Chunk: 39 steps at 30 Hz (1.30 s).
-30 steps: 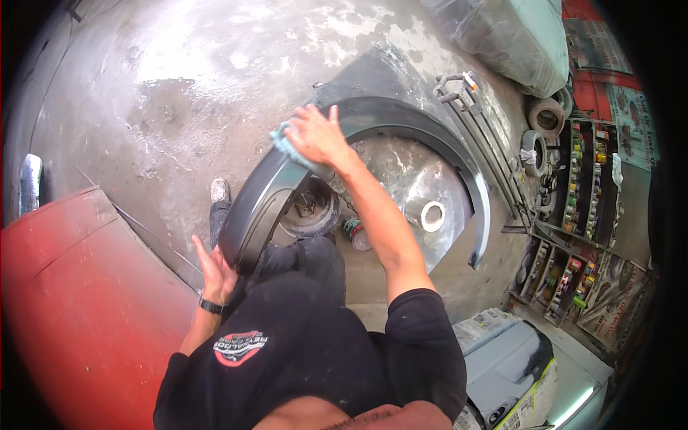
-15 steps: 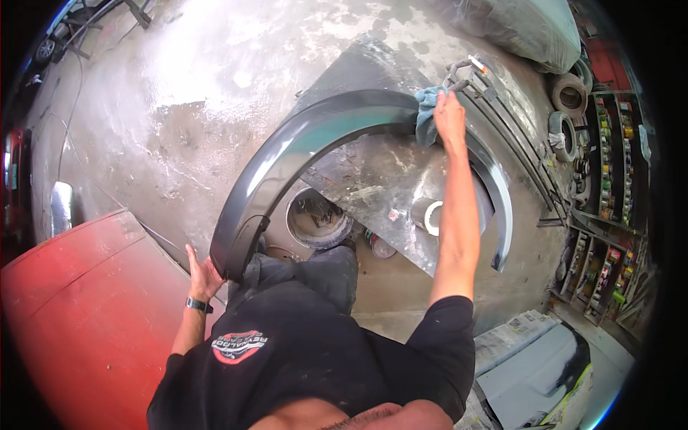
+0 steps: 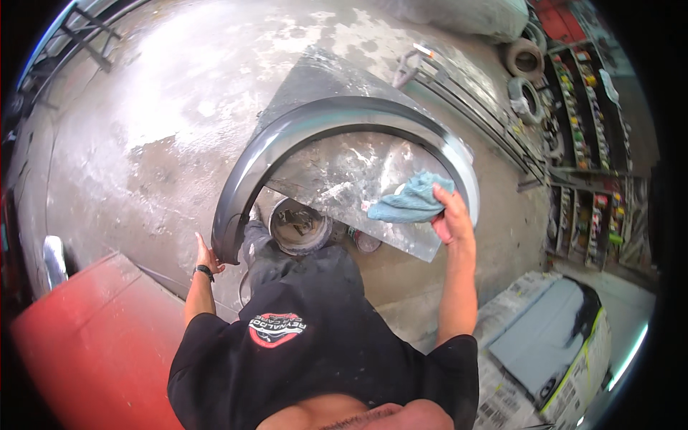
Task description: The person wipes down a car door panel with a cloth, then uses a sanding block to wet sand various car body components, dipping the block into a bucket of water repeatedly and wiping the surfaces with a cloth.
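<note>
A glossy black fender flare (image 3: 308, 123) curves in a wide arch in front of me. My left hand (image 3: 206, 253) supports its near left end, with the thumb stretched upward and the fingers partly hidden beneath the tip. In my right hand (image 3: 453, 217) is a bunched blue cloth (image 3: 412, 198), pinched at its right side. The cloth hangs inside the arch, apart from the flare, while the flare's right end (image 3: 469, 193) lies just beyond my right hand and is partly covered by it. Under the arch is a dark, stained flat board (image 3: 337, 172).
Between my legs and the board stands a dirty bucket (image 3: 299, 228), with a can (image 3: 367, 241) beside it. A red panel (image 3: 107, 344) is close on my left. Metal stand bars (image 3: 473, 111), tires (image 3: 525, 57), shelves (image 3: 580, 107) and a grey panel (image 3: 537, 337) occupy the right.
My right hand has brought the cloth off the flare's upper right part, nearer to me and inside the arch. My left hand stays at the flare's end. The view has shifted.
</note>
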Each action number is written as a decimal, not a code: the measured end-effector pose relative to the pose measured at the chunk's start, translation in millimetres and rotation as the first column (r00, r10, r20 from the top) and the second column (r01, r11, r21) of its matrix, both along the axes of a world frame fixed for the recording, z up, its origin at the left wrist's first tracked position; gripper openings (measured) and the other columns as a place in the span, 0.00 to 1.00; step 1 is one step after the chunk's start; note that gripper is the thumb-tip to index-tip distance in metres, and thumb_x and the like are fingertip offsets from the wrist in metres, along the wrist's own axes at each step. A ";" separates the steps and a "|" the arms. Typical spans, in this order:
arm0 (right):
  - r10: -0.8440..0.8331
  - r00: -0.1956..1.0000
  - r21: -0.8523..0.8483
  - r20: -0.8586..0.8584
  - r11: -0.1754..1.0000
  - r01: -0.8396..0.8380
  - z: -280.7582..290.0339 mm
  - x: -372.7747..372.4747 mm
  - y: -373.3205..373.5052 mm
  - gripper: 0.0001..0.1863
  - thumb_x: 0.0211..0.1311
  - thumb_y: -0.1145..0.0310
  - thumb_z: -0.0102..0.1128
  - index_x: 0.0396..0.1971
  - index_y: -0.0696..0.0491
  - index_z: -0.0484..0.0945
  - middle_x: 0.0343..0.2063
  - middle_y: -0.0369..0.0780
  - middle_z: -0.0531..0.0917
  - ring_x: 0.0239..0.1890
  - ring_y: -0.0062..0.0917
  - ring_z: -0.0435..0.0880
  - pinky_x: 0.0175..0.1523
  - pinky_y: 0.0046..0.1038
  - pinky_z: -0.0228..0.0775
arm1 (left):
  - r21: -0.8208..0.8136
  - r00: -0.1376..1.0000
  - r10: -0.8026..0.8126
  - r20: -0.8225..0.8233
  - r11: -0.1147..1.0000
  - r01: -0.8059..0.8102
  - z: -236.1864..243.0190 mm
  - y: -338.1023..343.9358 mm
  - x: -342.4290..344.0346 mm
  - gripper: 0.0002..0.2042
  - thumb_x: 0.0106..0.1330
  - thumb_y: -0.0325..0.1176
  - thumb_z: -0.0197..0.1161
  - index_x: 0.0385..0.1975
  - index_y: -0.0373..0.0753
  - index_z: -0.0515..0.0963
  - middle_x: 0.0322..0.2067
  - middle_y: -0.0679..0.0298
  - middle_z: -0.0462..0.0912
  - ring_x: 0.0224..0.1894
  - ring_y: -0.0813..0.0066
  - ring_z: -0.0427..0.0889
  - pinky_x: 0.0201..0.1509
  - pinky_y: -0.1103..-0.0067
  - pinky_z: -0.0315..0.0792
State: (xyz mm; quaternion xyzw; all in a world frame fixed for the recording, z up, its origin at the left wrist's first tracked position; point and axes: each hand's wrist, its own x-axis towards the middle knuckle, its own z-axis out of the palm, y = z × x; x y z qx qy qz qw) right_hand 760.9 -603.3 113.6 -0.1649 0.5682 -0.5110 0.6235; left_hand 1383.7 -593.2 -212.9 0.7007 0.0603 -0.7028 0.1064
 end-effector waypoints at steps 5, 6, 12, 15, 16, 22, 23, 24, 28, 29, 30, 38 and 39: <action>-0.283 0.958 -0.013 0.050 0.959 0.284 23.6 72.0 27.7 0.23 0.72 0.62 0.58 0.59 0.62 0.71 0.57 0.51 0.79 0.60 0.43 0.79 0.63 0.49 0.73 | 0.017 0.997 0.044 -0.059 0.999 -0.043 -40.6 -1.6 -4.4 0.69 0.42 0.93 0.33 0.74 0.34 0.54 0.73 0.48 0.57 0.74 0.48 0.55 0.71 0.50 0.49; -0.336 0.940 -0.029 0.060 0.941 0.338 27.7 79.1 28.4 0.24 0.72 0.62 0.57 0.60 0.62 0.70 0.59 0.51 0.78 0.62 0.44 0.78 0.64 0.51 0.71 | 0.026 0.995 0.083 -0.051 0.996 -0.082 -45.8 -2.0 -3.2 0.70 0.42 0.93 0.34 0.74 0.34 0.54 0.73 0.48 0.57 0.74 0.48 0.54 0.71 0.49 0.50; -0.238 0.946 -0.235 0.221 0.928 0.288 54.2 103.3 0.5 0.28 0.73 0.57 0.51 0.66 0.58 0.65 0.65 0.51 0.72 0.67 0.48 0.71 0.65 0.57 0.66 | -0.461 0.869 0.350 0.350 0.872 -0.166 -55.7 -15.2 21.3 0.46 0.62 0.75 0.46 0.69 0.40 0.65 0.63 0.52 0.72 0.62 0.59 0.72 0.65 0.61 0.63; -0.087 0.959 -0.348 0.271 0.920 0.182 46.5 109.0 -11.3 0.29 0.72 0.61 0.53 0.67 0.59 0.64 0.65 0.51 0.71 0.67 0.48 0.71 0.65 0.56 0.67 | -0.808 0.866 0.355 0.352 0.582 0.090 32.7 -62.3 -52.4 0.27 0.75 0.55 0.52 0.63 0.41 0.72 0.53 0.59 0.79 0.52 0.70 0.79 0.55 0.75 0.73; -0.049 0.979 -0.339 0.197 0.934 0.115 43.7 110.6 -16.6 0.28 0.71 0.63 0.56 0.66 0.59 0.64 0.64 0.49 0.73 0.65 0.46 0.73 0.65 0.53 0.68 | -0.863 0.924 0.256 0.283 0.489 0.129 104.5 -84.0 -98.7 0.21 0.76 0.48 0.54 0.59 0.40 0.76 0.48 0.62 0.81 0.48 0.72 0.80 0.52 0.77 0.74; 0.172 0.982 -0.391 0.075 0.911 -0.130 50.4 111.5 -52.8 0.24 0.63 0.75 0.69 0.56 0.55 0.69 0.49 0.40 0.81 0.53 0.28 0.82 0.52 0.36 0.81 | -0.980 0.929 -0.317 0.192 -0.119 0.162 291.0 -107.8 -280.8 0.26 0.69 0.34 0.65 0.66 0.41 0.71 0.51 0.63 0.82 0.55 0.74 0.78 0.62 0.73 0.72; 0.147 0.982 -0.412 -0.121 0.892 -0.185 48.1 92.9 -55.1 0.23 0.63 0.74 0.69 0.55 0.55 0.69 0.48 0.40 0.82 0.52 0.27 0.82 0.52 0.34 0.80 | -0.985 0.855 -0.489 0.172 -0.087 0.148 291.1 -116.0 -289.7 0.24 0.69 0.33 0.66 0.64 0.40 0.73 0.50 0.65 0.83 0.54 0.76 0.78 0.61 0.75 0.71; 0.108 0.944 -0.421 -0.313 0.875 -0.239 46.0 73.3 -55.5 0.22 0.64 0.73 0.69 0.54 0.55 0.69 0.46 0.40 0.82 0.51 0.25 0.82 0.52 0.31 0.79 | -0.989 0.752 -0.644 0.141 -0.051 0.142 293.4 -119.6 -297.6 0.22 0.69 0.33 0.66 0.62 0.38 0.75 0.48 0.67 0.83 0.52 0.79 0.78 0.61 0.76 0.71; 0.050 0.984 -0.359 -0.169 0.927 -0.108 13.4 18.1 -37.8 0.21 0.67 0.62 0.67 0.52 0.56 0.72 0.45 0.39 0.82 0.50 0.24 0.81 0.56 0.30 0.75 | -0.983 0.623 -0.765 -0.166 0.180 -0.041 353.4 -114.8 -315.2 0.15 0.75 0.36 0.59 0.56 0.36 0.77 0.46 0.72 0.79 0.47 0.85 0.74 0.54 0.81 0.70; 0.000 0.997 -0.371 -0.071 0.928 -0.026 -8.6 18.8 -31.0 0.33 0.66 0.42 0.61 0.56 0.55 0.71 0.46 0.39 0.82 0.49 0.23 0.81 0.56 0.29 0.75 | -0.975 0.564 -0.800 -0.205 0.214 -0.052 360.8 -103.6 -330.0 0.16 0.76 0.37 0.57 0.57 0.36 0.75 0.45 0.72 0.78 0.46 0.85 0.73 0.52 0.81 0.70; -0.045 0.997 -0.314 0.056 0.948 0.060 -47.2 10.8 -21.7 0.33 0.72 0.44 0.54 0.62 0.57 0.68 0.50 0.43 0.80 0.54 0.30 0.80 0.59 0.36 0.74 | -0.981 0.481 -0.857 -0.186 0.190 -0.039 374.3 -96.7 -345.0 0.15 0.77 0.38 0.57 0.56 0.36 0.76 0.43 0.73 0.77 0.44 0.85 0.72 0.50 0.81 0.69; 0.144 0.790 -0.452 0.597 0.873 0.182 -55.9 93.5 37.4 0.44 0.71 0.36 0.46 0.74 0.53 0.53 0.71 0.48 0.61 0.71 0.43 0.61 0.72 0.56 0.55 | -0.939 0.308 -0.947 -0.089 0.183 0.292 357.5 -119.7 -390.3 0.17 0.72 0.40 0.63 0.53 0.35 0.77 0.48 0.65 0.79 0.51 0.74 0.78 0.54 0.74 0.74; 0.217 0.641 -0.471 0.736 0.845 0.255 -52.2 92.7 39.8 0.46 0.70 0.35 0.46 0.75 0.53 0.51 0.73 0.49 0.58 0.73 0.45 0.58 0.73 0.58 0.51 | -0.948 0.427 -0.872 0.238 -0.114 0.296 331.9 -126.0 -389.8 0.18 0.69 0.41 0.67 0.51 0.35 0.78 0.47 0.63 0.79 0.50 0.72 0.78 0.53 0.73 0.75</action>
